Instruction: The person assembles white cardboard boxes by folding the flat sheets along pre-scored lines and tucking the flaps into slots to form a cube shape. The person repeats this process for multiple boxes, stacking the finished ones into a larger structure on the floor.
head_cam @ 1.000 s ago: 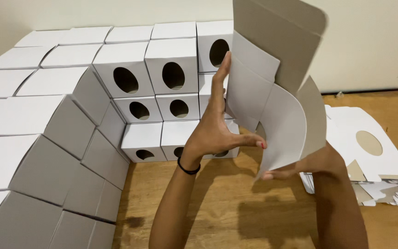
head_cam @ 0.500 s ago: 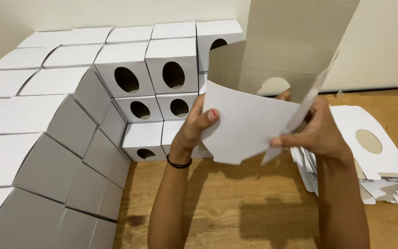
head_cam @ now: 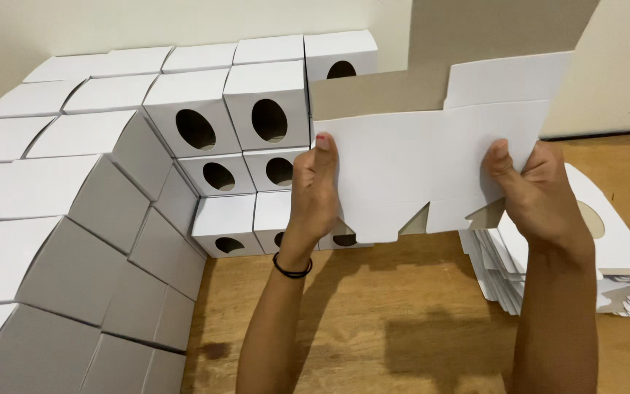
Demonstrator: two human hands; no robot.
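Observation:
I hold a half-folded white cardboard box blank (head_cam: 417, 160) up in front of me, its grey inner side showing above. My left hand (head_cam: 315, 193) grips its left edge, thumb on the white face; a black band circles that wrist. My right hand (head_cam: 537, 197) pinches the right edge with the thumb on the front. The bottom flaps of the blank hang down between my hands.
Stacked white boxes with oval holes (head_cam: 267, 120) stand behind and curve round the left side (head_cam: 74, 241). A pile of flat white blanks (head_cam: 614, 255) lies on the wooden floor (head_cam: 373, 321) at right. A pale wall (head_cam: 621, 80) is behind.
The blank was bent and curled a second ago; now it is squared up and held flat-faced between both hands. My right hand has risen from below to the right edge.

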